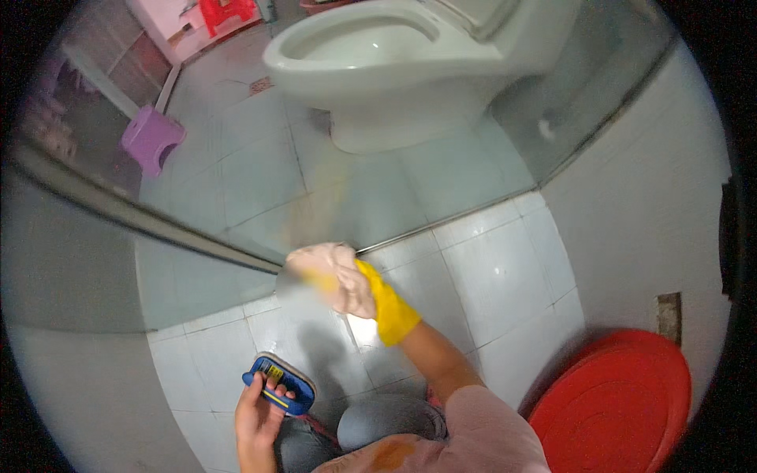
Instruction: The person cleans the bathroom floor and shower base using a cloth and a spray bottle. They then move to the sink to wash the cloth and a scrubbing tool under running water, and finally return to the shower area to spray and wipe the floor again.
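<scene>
My bare left hand grips a blue hand-held scrubber with a pale edge and yellow markings, low over the tiles at the lower left. My right hand wears a yellow rubber glove and is closed on a crumpled pale pink cloth. The cloth lies against the glass panel, near where its lower edge meets the metal rail. Part of the cloth is smeared by motion, and it hides the gloved fingertips.
Beyond the glass stands a white toilet. A purple stool is at the far left. At the lower right, a round red plastic lid or basin leans by the grey wall. Pale tiles cover the floor.
</scene>
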